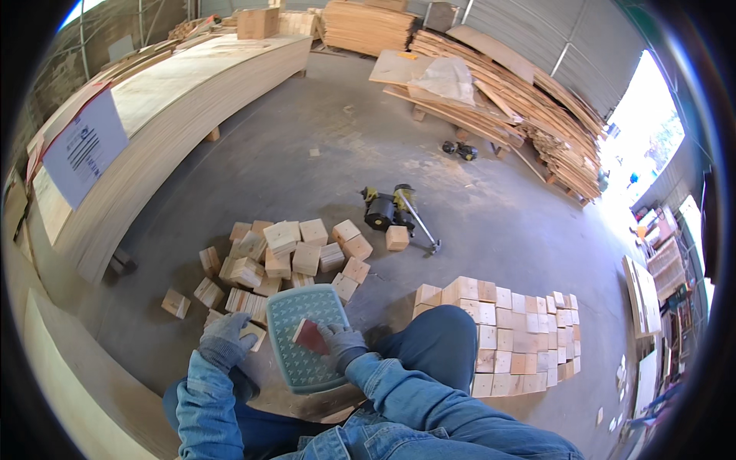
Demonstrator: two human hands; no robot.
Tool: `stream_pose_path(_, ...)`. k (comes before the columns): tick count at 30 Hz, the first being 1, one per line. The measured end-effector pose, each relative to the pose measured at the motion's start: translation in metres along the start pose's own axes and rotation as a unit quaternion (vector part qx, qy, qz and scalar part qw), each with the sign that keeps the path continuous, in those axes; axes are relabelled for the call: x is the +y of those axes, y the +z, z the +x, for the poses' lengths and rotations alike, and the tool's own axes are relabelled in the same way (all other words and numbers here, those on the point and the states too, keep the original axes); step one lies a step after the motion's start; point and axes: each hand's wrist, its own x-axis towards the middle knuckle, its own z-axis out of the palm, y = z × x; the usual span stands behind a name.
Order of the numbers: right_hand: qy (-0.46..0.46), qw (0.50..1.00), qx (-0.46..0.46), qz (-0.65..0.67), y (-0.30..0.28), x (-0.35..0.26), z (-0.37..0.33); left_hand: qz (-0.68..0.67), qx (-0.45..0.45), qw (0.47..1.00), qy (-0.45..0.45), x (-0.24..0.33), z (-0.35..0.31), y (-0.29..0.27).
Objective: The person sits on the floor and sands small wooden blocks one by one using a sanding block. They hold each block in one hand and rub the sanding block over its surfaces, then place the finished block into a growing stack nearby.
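— What is furthest left?

— A long stack of plywood sheets (176, 100) running along the left edge of the floor (322, 153), with a white printed sheet (84, 149) leaning on it.

— And the left hand?

— The left hand (224, 340), in a grey glove, rests on a wooden block (251, 331) at the near edge of a loose heap of wooden blocks (284, 257). Its fingers curl down onto the block; whether they grip it I cannot tell.

— What sits next to it?

— A teal plastic tray (307, 337) with a patterned surface, lying just beside that hand, in front of the person's knees. On it is a reddish-brown block (309, 335).

— The right hand?

— The right hand (343, 341), also gloved, has its fingers closed on the reddish-brown block, holding it against the tray.

— Further right?

— Beyond the heap, toward the middle of the floor, a black and yellow power tool (391, 208) with one block touching it. At the right of the person's denim-clad knee (429, 337), flat rows of blocks (521, 337) laid side by side. Stacked boards (529, 100) fill the far right corner.
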Motion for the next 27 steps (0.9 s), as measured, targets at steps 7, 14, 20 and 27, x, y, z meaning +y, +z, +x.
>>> stream_pose_path(7,0.007,1.000,-0.019,-0.004,-0.010,-0.005,0.002,0.038,-0.022,0.999,-0.011,0.006,0.000,-0.009)
stream_pose_path(14,0.012,0.999,-0.040,0.004,-0.011,-0.005,0.001,0.020,-0.057,0.997,-0.047,0.018,-0.002,-0.016)
stream_pose_path(20,0.008,0.999,-0.041,-0.003,-0.018,-0.007,-0.002,0.014,-0.060,0.997,-0.041,0.016,0.000,-0.016)
stream_pose_path(27,-0.009,1.000,0.008,-0.017,0.004,0.006,0.009,-0.012,0.090,0.993,0.082,-0.013,-0.010,0.011)
